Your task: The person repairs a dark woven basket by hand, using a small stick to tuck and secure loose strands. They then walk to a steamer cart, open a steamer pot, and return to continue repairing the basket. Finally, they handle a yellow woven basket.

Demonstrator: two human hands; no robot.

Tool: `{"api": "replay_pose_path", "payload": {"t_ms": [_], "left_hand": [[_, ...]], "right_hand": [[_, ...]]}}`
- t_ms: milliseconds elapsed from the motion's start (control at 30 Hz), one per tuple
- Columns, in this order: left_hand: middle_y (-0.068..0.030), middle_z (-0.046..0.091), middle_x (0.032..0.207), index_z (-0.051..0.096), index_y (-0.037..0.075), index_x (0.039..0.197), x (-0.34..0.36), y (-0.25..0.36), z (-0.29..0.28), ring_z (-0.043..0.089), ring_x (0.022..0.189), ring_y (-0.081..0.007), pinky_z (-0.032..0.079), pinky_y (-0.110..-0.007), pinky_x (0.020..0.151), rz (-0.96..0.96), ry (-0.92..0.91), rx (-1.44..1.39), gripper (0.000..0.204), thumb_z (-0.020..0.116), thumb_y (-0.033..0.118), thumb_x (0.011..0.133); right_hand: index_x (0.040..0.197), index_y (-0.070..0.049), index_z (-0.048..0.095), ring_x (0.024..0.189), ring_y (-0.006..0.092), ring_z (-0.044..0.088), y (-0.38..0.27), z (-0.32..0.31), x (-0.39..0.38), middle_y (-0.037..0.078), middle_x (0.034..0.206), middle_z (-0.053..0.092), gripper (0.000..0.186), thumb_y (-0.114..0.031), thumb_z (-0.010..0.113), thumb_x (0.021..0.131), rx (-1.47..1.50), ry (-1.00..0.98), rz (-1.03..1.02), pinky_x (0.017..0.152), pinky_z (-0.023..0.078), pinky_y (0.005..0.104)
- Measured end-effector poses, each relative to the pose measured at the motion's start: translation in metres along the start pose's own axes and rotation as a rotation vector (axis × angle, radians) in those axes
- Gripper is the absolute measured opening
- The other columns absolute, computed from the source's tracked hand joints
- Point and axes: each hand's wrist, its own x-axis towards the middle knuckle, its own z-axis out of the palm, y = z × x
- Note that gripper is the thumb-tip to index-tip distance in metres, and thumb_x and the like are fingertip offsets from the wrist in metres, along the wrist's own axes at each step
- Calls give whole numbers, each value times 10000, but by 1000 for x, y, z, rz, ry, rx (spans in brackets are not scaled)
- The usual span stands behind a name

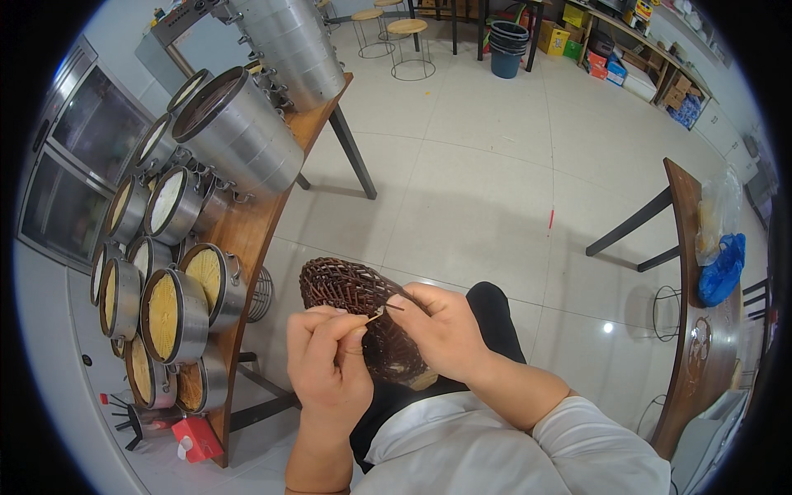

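A dark brown woven basket (342,280) lies tilted on my lap, its lower end patched with pale material. My left hand (328,363) is closed in a pinch on a thin pale strip (374,316) over the basket's side. My right hand (437,334) grips the basket, thumb on top beside a short dark strand (396,307) and fingers curled mostly out of sight. The two hands are close together, with the ends of the strips between them; exactly how these join the weave is too small to tell.
At left, a wooden table (256,239) holds stacked steel cylinders (239,140) and round pans (169,318) with yellow or white contents. A red box (202,441) sits low left. A right-hand table (693,363) bears a blue bag (718,272). Stools (407,26) and a bucket (507,54) stand behind.
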Motion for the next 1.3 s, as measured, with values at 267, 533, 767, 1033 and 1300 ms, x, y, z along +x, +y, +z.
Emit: {"api": "replay_pose_path", "payload": {"t_ms": [267, 533, 767, 1033, 1300], "left_hand": [[-117, 553, 883, 682, 6, 950, -1, 0, 2, 635, 848, -271, 519, -319, 702, 15, 34, 75, 114, 668, -54, 854], [-122, 550, 900, 678, 0, 965, -4, 0, 6, 608, 796, -258, 510, -326, 678, 29, 80, 142, 127, 659, -62, 856], [-114, 555, 898, 678, 4, 962, -4, -2, 9, 587, 785, -248, 501, -317, 715, -20, 118, 53, 107, 641, -51, 879], [-117, 599, 904, 682, 12, 958, -6, 0, 8, 621, 846, -278, 520, -411, 869, 23, 65, 145, 116, 664, -24, 848], [-121, 571, 886, 669, -11, 945, -5, -2, 16, 587, 810, -272, 515, -386, 781, 69, 127, 186, 80, 646, -14, 869]], "right_hand": [[1016, 36, 659, 750, 32, 528, -1, 1, 2, -17, 823, 634, 261, -213, 581, 1023, 14, 7, 15, 644, 471, 230], [1022, 39, 663, 753, 27, 533, 5, 2, 3, -15, 834, 643, 259, -206, 577, 1026, -3, 15, 28, 643, 472, 223], [1036, 40, 654, 759, 24, 537, 4, 3, 1, -20, 843, 644, 261, -204, 562, 1037, 97, 3, 46, 653, 474, 218], [1025, 38, 647, 754, 24, 543, 7, 3, 2, -18, 847, 642, 252, -197, 556, 1040, 147, 7, 21, 652, 480, 220], [1024, 38, 649, 750, 25, 541, 13, 5, 3, -14, 846, 641, 255, -198, 555, 1041, 174, 23, 2, 650, 482, 223]]}}
